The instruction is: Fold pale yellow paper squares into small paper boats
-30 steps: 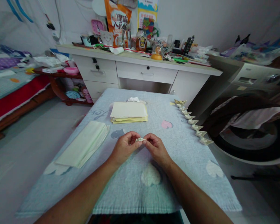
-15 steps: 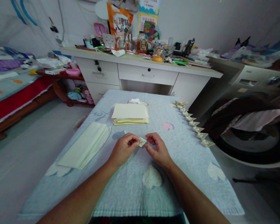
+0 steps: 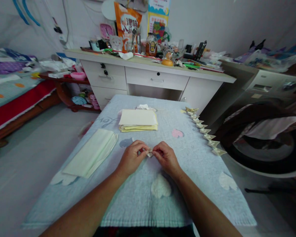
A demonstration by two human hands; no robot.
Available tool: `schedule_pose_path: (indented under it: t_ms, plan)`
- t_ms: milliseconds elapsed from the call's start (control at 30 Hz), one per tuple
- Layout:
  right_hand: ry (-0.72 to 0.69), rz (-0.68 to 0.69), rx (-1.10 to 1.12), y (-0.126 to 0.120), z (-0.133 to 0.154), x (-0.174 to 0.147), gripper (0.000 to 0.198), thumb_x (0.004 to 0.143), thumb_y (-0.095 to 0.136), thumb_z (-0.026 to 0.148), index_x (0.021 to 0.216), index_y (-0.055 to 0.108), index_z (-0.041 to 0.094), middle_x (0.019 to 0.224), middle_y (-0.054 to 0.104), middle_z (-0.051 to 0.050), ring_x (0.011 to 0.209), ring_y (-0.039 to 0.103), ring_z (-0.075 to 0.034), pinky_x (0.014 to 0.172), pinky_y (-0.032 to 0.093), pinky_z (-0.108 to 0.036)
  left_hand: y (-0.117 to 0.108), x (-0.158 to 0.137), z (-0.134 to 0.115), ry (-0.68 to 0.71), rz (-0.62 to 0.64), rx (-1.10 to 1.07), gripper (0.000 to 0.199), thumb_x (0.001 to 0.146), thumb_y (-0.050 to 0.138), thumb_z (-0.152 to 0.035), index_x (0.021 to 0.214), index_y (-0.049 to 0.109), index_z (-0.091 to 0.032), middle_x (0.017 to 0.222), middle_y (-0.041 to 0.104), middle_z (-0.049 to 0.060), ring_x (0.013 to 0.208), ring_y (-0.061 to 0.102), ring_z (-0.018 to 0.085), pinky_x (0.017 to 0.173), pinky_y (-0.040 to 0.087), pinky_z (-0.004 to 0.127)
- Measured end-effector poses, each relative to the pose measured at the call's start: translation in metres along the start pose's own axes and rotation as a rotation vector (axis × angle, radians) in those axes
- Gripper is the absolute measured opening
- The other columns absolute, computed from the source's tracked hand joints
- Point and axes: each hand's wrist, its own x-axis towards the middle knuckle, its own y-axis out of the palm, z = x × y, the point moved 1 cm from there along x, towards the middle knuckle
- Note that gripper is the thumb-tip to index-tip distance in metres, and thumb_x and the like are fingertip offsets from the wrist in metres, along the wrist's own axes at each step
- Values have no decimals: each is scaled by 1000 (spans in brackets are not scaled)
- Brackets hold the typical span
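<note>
Over the middle of the cloth-covered table, a small folded piece of pale paper is pinched between my two hands. My left hand grips its left end with thumb and forefinger. On the opposite end, the thumb and fingers of my right hand are closed as well. Fingertips cover much of the paper. Beyond my hands lies a stack of cream and yellow paper sheets. To the left rests a folded bundle of pale green paper. A row of small folded paper boats runs along the right side.
The table wears a light blue cloth with heart prints. Behind it stands a white desk crowded with jars, a snack bag and a pink clock. A washing machine with its door open is at right, a bed at left.
My right hand has closed in and taken hold of the paper's right end. The paper has turned between my fingers, and less of it shows.
</note>
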Motion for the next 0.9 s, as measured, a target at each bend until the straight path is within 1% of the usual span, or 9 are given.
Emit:
schedule_pose_path:
  t_ms: [67, 133, 267, 400, 533, 667, 767, 900]
  plan:
    - [15, -15, 6, -1, -1, 1, 7, 83, 61, 23, 77, 62, 21, 74, 52, 0, 67, 49, -13, 62, 38, -25, 0, 0, 3, -24, -17, -55, 8, 82, 60, -22, 80, 67, -20, 84, 62, 2, 75, 58, 15, 70, 44, 25]
    - [32, -29, 19, -2, -2, 1, 8, 83, 60, 23, 76, 62, 21, 73, 53, 0, 67, 48, -13, 63, 38, -25, 0, 0, 7, -62, -43, -114, 8, 82, 60, -24, 80, 67, -20, 82, 62, 1, 75, 58, 15, 70, 43, 25]
    - [63, -57, 60, -4, -3, 1, 9, 84, 58, 24, 76, 60, 21, 75, 53, 0, 70, 50, -14, 66, 39, -26, 5, 0, 14, -185, -57, -278, 11, 82, 60, -27, 86, 65, -18, 81, 66, 1, 74, 60, 15, 68, 44, 25]
    - [101, -53, 113, -4, -3, 0, 9, 86, 57, 25, 78, 59, 21, 78, 53, -1, 74, 52, -15, 67, 41, -26, 8, 0, 12, -230, -24, -381, 11, 85, 57, -28, 86, 62, -17, 89, 69, 3, 74, 61, 14, 62, 44, 23]
    - [149, -48, 178, -4, -3, -1, 10, 86, 56, 28, 80, 58, 21, 74, 56, -1, 71, 54, -15, 67, 43, -27, 8, 1, 7, -263, -36, -434, 11, 83, 58, -29, 83, 60, -17, 97, 69, 5, 73, 63, 13, 59, 44, 22]
    - [218, -76, 347, -4, -2, -1, 16, 86, 57, 36, 83, 56, 20, 72, 60, 0, 68, 57, -14, 66, 45, -27, 6, 3, 6, -301, -73, -507, 14, 81, 62, -31, 81, 58, -17, 98, 70, 6, 74, 64, 14, 58, 45, 23]
    - [275, -88, 485, -2, -4, -1, 22, 84, 61, 41, 82, 55, 20, 72, 62, -1, 68, 59, -14, 66, 48, -28, 4, 4, 6, -328, -93, -578, 17, 81, 63, -32, 81, 56, -17, 96, 70, 6, 74, 65, 14, 59, 44, 23]
    - [346, -87, 652, 1, -7, 1, 25, 81, 64, 43, 83, 53, 21, 72, 64, -1, 63, 60, -14, 64, 50, -29, 4, 4, 6, -368, -118, -682, 20, 79, 66, -33, 82, 54, -18, 90, 70, 4, 73, 65, 14, 62, 46, 24]
